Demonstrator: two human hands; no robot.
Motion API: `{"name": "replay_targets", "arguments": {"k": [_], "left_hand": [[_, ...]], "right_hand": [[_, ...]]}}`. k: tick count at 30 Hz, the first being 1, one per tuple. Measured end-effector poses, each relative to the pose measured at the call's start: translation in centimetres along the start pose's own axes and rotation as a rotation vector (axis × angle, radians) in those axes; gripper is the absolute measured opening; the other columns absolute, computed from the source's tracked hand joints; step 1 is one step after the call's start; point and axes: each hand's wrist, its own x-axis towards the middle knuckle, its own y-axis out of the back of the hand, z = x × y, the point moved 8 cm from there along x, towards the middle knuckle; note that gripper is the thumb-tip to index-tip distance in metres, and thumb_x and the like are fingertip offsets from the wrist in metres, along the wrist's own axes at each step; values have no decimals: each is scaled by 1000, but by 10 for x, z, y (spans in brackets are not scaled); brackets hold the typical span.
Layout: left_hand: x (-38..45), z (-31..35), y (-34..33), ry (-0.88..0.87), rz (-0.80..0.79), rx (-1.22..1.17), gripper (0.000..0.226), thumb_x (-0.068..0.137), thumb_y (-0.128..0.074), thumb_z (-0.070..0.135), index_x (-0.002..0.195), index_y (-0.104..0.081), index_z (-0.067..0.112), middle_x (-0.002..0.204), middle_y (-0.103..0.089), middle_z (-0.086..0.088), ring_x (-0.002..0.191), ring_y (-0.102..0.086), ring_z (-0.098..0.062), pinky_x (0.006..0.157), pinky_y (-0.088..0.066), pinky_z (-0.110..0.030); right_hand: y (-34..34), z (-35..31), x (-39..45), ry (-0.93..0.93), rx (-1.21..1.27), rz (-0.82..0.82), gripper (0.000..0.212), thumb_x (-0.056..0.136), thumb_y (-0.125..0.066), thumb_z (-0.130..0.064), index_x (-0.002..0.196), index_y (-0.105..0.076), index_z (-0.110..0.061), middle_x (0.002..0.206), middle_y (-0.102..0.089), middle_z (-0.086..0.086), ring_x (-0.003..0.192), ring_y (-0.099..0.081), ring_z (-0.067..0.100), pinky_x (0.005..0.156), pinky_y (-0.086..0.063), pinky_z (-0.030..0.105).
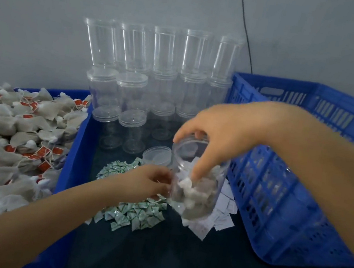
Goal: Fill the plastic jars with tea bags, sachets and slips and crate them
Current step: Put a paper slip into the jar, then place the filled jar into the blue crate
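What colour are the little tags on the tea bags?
The tags on the tea bags are red-orange, clearest in the head view.

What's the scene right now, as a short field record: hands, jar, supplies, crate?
left hand: at the jar's side, over the sachets; grip unclear
right hand: on the jar's rim, fingers reaching inside
jar: open, tilted, part-filled with tea bags
lid: loose, behind the jar
sachets: green-white pile, centre
slips: white pile under the jar
tea bags: heap in left tray
empty jars: stacked at back
crate: blue, right
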Motion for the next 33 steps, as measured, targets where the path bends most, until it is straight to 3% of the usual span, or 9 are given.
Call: {"name": "replay_targets", "arguments": {"k": [2, 6, 11, 15, 17, 20, 24, 30, 33], "left_hand": [[9, 6, 3, -14, 7, 3, 20, 94, -56, 15, 111, -63, 23, 104, -70, 8, 91, -66, -6, 81, -53, -21], [30, 19, 5, -34, 0, -30, 13, 93, -57, 14, 100, -61, 25, 102, -69, 6, 90, -67, -6, 75, -53, -16], [49, 23, 5, -52, -20, -23, 11, 93, -58, 15, 100, -66, 19, 100, -71, 4, 90, -68, -7, 73, -52, -16], [59, 15, 2, -32, -38, -7, 11, 93, -58, 16, 99, -66, 21, 98, -71, 5, 90, -68, -7, 77, -54, -20], [64, 9, 1, -23, -40, -15, 11, 93, -59, 16, 99, -66, 22, 97, -72, 6, 90, -68, -7, 80, -55, -23], [68, -1, -3, -3, -56, -46, 11, 92, -60, 18, 99, -67, 22, 96, -72, 11, 90, -68, -6, 81, -55, -22], [71, -10, -5, 10, -76, -61, 10, 92, -61, 18, 98, -68, 22, 97, -72, 11, 91, -68, -6, 80, -54, -22], [75, -12, -13, 9, -99, -47, 10, 91, -62, 18, 97, -69, 21, 95, -73, 8, 90, -68, -6, 78, -53, -17], [75, -8, -19, -13, -120, 21, 10, 90, -63, 20, 96, -69, 25, 96, -72, 12, 89, -67, -3, 78, -52, -16]], "right_hand": [[40, 18, -17, -48, 69, 58, 78, 54, -77, -70, 126, -52, -57, 91, -42, -32, 83, -47, -9, 67, -36, 18], [114, 67, -56, -162, 304, 343, 62, 37, -70, -66, 97, -55, -61, 99, -53, -24, 88, -58, 4, 64, -47, 25], [163, 166, -85, -309, 466, 696, 47, 83, -75, -38, 123, -52, -45, 98, -53, -26, 108, -59, 17, 71, -49, 28], [159, 247, -85, -539, 448, 786, 61, 82, -79, -35, 137, -52, -36, 120, -48, -5, 115, -49, 24, 76, -50, 33], [137, 279, -75, -654, 391, 704, 70, 79, -83, -35, 141, -51, -31, 128, -43, 2, 115, -47, 28, 75, -52, 36], [84, 314, -57, -756, 287, 466, 72, 78, -85, -30, 141, -51, -25, 125, -44, 6, 106, -48, 29, 59, -53, 32], [2, 343, -55, -811, 200, 74, 72, 74, -88, -32, 134, -48, -29, 128, -41, -5, 114, -49, 29, 45, -54, 32], [-94, 327, -80, -824, 160, -438, 83, 60, -90, -49, 126, -41, -38, 107, -43, -12, 111, -52, 23, 62, -60, 31], [-121, 309, -83, -784, 155, -608, 77, 69, -83, -50, 129, -39, -31, 124, -49, 1, 117, -58, 29, 81, -60, 39]]}}
